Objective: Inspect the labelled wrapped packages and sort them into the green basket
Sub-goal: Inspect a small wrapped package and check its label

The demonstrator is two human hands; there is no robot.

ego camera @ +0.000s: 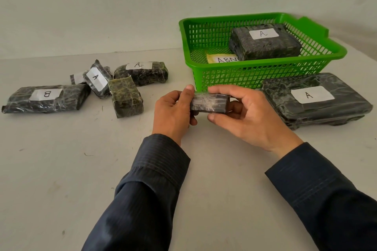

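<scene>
Head, left hand (pixel 173 112), right hand (pixel 246 117) gripping package (pixel 210 104)

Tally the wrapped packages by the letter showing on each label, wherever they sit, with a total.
A packages: 4, one in the green basket
B package: 1
Packages with no letter showing: 3, including the held package
Total: 8 packages

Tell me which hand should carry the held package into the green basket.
Right, probably. The right hand grips the small package on the side nearer the green basket; the left hand holds its far end, so it would have to cross over.
</scene>
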